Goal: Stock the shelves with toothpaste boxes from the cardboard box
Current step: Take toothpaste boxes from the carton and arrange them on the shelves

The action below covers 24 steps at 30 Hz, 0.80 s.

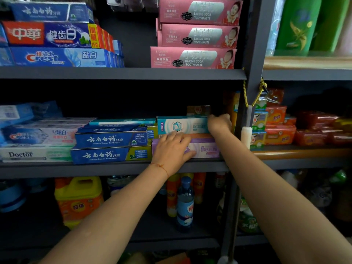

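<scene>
Fingers of right hand (219, 124) curl round right end of teal toothpaste box (182, 125), seating it atop purple box (203, 149); left hand (172, 151) flat, fingers straight, bracing purple box. Cardboard box unseen.

Teal toothpaste box (182, 125) stacked atop purple box (204, 149).
</scene>
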Each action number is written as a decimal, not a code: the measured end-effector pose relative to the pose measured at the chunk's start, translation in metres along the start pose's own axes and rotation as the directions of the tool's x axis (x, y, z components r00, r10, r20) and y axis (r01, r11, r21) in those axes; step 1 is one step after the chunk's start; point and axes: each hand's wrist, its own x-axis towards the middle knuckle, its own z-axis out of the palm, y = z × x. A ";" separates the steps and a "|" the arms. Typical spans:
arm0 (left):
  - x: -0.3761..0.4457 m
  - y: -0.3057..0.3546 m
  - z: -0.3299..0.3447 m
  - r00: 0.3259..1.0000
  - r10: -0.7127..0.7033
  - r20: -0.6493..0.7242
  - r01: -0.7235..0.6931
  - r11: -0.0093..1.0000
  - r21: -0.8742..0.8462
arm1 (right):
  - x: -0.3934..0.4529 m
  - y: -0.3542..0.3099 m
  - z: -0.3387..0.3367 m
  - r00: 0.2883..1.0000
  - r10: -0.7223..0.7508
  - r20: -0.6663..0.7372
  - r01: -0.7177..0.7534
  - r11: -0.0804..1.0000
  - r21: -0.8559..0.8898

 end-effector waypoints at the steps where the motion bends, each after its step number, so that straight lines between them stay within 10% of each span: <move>1: 0.000 0.000 0.000 1.000 0.002 -0.010 -0.002 1.000 0.002 | -0.003 0.003 0.001 1.000 -0.002 -0.006 0.002 1.000 0.007; 9: -0.005 -0.003 -0.003 1.000 0.002 -0.028 -0.003 0.999 -0.040 | -0.012 0.018 0.002 0.996 -0.091 -0.002 0.091 0.994 -0.061; 24: -0.004 -0.002 0.000 1.000 0.005 -0.018 -0.006 1.000 -0.023 | -0.023 0.032 -0.006 0.961 0.155 0.229 -0.215 0.939 0.267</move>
